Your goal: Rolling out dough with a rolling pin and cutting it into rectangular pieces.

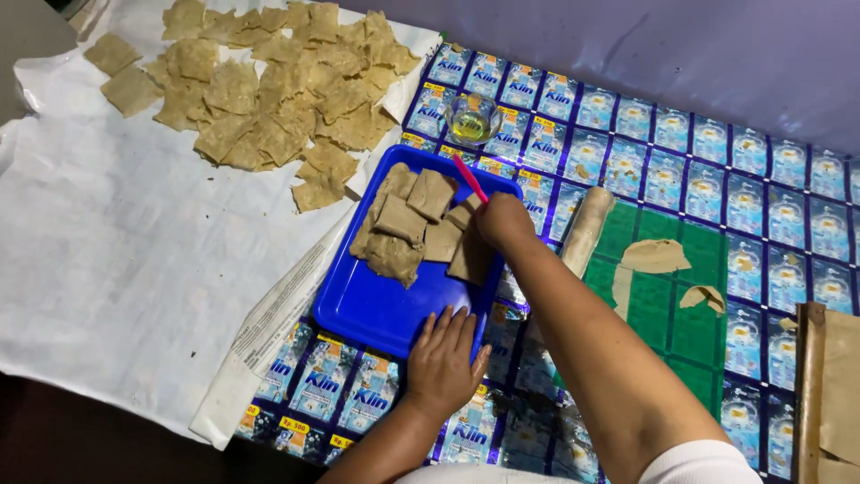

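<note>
We are gripping a pink brush [468, 177] in our right hand [503, 220] over the dough squares [421, 224] lying on the blue tray [376, 309]. Our left hand [443, 358] is lying flat, fingers spread, on the tray's near edge.

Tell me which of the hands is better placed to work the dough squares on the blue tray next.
Right, probably. The right hand holds the pink tool directly over the dough squares, while the left hand rests flat on the near edge of the blue tray.

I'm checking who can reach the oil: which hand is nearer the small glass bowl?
The right hand. It holds a pink tool over the blue tray, just below the glass bowl. The left hand rests on the tray's near edge, farther off.
</note>
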